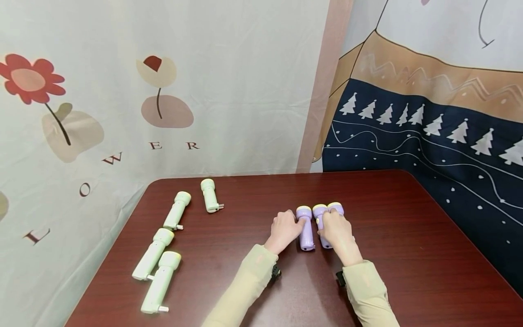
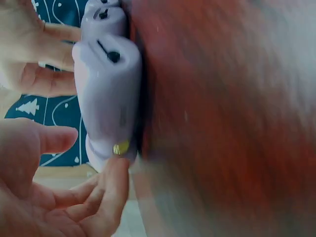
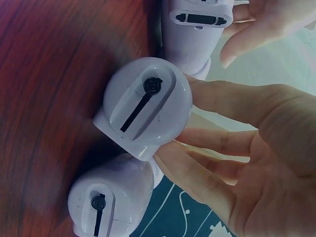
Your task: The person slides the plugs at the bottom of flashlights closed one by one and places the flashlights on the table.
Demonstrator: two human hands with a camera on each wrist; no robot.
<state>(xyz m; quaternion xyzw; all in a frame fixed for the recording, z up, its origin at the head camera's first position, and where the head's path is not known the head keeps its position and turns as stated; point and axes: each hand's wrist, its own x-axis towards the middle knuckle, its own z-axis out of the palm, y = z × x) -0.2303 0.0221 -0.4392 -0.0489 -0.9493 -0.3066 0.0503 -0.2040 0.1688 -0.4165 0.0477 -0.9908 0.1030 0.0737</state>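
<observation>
Three purple flashlights lie side by side, yellow-rimmed heads pointing away from me. My left hand [image 1: 284,230] is at the leftmost flashlight [image 1: 306,238]. In the left wrist view its index fingertip touches the flashlight's side near a yellow switch [image 2: 121,147], while the thumb stands slightly off the body. My right hand [image 1: 338,232] pinches the middle flashlight [image 3: 148,106] between thumb and fingers, its round end facing the right wrist camera. The third flashlight [image 1: 336,207] lies beyond the right hand, which hides most of it in the head view.
On the left of the brown table [image 1: 429,236] lie several pale green flashlights, one near the far edge [image 1: 210,197] and another nearest me [image 1: 160,286]. Small crank handles stick out from their ends. A patterned cloth [image 1: 245,91] hangs behind the table.
</observation>
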